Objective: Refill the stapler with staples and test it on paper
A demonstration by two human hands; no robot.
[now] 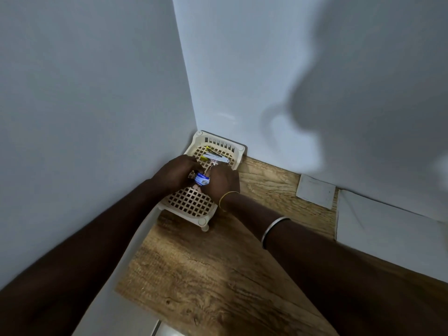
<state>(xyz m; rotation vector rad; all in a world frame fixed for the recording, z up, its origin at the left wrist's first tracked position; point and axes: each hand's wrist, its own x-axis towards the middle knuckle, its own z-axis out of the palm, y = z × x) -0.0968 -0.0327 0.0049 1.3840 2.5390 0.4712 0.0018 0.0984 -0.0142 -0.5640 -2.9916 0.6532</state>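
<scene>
Wooden desk (218, 275), white wall corner: hands together over tray (191, 204), left hand (178, 172) gripping light, crushable staple box (202, 179) (best held by its sides), right hand (223, 183) hold unclear, stapler (215, 157) just beyond them.

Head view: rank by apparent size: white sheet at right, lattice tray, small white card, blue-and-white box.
1. white sheet, largest even though the frame edge cuts it off
2. lattice tray, partly covered
3. small white card
4. blue-and-white box, smallest and partly covered
</scene>
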